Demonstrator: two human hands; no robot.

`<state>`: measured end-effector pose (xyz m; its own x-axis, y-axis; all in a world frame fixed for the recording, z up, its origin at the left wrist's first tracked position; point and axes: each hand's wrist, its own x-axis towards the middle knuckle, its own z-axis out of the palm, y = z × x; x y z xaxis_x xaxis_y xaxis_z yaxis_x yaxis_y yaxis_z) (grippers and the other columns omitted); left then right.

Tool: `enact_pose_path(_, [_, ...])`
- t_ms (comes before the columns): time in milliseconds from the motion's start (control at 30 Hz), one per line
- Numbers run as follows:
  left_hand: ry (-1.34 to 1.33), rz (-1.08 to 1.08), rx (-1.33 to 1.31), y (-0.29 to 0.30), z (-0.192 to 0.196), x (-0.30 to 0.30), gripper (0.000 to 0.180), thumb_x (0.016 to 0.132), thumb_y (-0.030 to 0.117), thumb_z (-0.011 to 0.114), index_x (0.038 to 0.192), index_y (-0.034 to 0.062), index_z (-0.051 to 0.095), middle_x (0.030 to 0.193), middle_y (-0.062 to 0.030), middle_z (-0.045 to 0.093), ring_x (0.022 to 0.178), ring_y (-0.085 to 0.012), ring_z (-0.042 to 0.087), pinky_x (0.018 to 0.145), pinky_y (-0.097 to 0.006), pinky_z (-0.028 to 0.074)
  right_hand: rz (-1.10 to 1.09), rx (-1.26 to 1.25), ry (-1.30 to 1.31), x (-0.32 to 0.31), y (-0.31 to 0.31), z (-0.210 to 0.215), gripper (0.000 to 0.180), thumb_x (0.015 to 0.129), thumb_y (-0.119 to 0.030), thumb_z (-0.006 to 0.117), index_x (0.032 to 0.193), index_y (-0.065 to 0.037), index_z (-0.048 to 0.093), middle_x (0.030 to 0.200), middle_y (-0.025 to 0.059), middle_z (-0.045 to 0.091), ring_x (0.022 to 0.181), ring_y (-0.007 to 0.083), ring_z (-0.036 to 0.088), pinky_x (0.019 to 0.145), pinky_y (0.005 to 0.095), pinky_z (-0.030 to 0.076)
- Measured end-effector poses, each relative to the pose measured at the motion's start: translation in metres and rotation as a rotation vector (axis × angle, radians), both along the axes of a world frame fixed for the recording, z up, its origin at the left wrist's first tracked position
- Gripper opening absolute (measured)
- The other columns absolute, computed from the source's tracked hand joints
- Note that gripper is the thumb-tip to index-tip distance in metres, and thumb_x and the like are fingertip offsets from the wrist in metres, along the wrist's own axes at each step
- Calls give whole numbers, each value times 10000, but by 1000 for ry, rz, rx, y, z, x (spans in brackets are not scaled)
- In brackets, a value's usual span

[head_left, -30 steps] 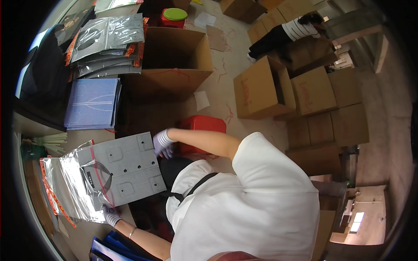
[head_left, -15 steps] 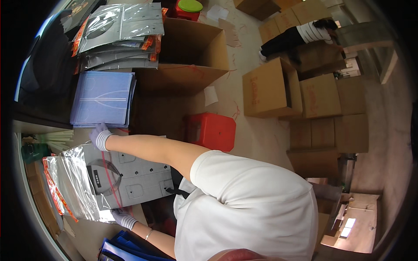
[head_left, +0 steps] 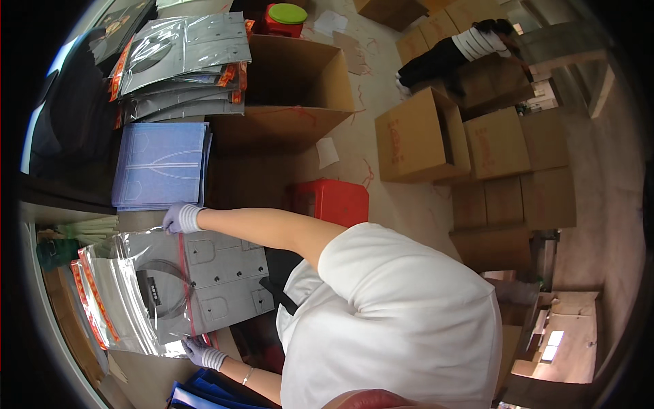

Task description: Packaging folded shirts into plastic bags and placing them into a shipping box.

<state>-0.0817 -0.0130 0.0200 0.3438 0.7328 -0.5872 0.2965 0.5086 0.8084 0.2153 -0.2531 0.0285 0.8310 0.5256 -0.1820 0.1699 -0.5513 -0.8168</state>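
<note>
A grey folded shirt [head_left: 228, 276] with dark buttons lies partly inside a clear plastic bag [head_left: 129, 303] on the work table. Across the shirt, just below its collar, runs a thin red strip [head_left: 184, 255]. My right hand [head_left: 180, 218], in a pale purple glove with a striped cuff, pinches the bag at its upper side in the picture. At the opposite side, low in the view, my left hand [head_left: 204, 354], gloved alike, has its fingers closed at the bag's edge. Fine fingertip detail is too small to make out.
Beside my right hand is a stack of folded light-blue denim garments [head_left: 160, 167]. Bagged grey shirts [head_left: 184, 54] are piled beyond it, against an open carton [head_left: 293, 123]. Blue packages [head_left: 201, 392] lie by my left forearm. A red stool [head_left: 340, 201] stands nearby; another person [head_left: 470, 48] bends over cartons.
My right hand has moved from beside the denim stack to the bag's edge, toward my body. The bag's orange-printed ends have spread apart. My left hand stays at its edge; the view has shifted slightly.
</note>
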Motion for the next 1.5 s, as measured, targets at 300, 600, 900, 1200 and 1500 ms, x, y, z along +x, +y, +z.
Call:
enact_pose_path(300, [54,-149,158,-53,-25,-13,327,774,146,662,1039,-30,583,900,-150,617,749,-220,612,627,-308,535,-187,89,-18,-32,-74,-1,197,714,-192,630,877,-85,659,814,91,650,745,220,621,712,298,480])
enact_pose_path(600, [98,-1117,346,-149,-21,-107,172,767,104,611,837,-53,605,749,-135,625,669,-144,557,655,-279,451,-440,259,806,-183,-232,-29,175,828,-149,544,914,-21,627,835,108,646,702,165,625,619,246,504])
enact_pose_path(900, [-221,-914,-50,-132,117,-65,98,831,64,550,850,-22,591,704,-37,588,689,-94,540,667,-234,443,29,326,-276,-161,-119,72,151,858,-138,491,906,-32,588,788,96,625,701,217,604,622,305,481])
enact_pose_path(1200, [-320,-1087,310,-171,191,-17,169,835,84,477,772,-50,558,756,-107,598,692,-166,545,644,-258,422,325,-154,-627,-145,-66,196,162,789,-249,506,903,-214,615,630,65,573,578,247,580,491,387,453])
enact_pose_path(1500, [-12,-831,397,-98,28,55,196,808,53,595,979,-25,539,899,-84,588,782,-136,561,700,-256,476,277,-303,-385,-47,-52,53,156,695,-159,548,818,-124,638,742,106,619,702,300,610,588,408,493])
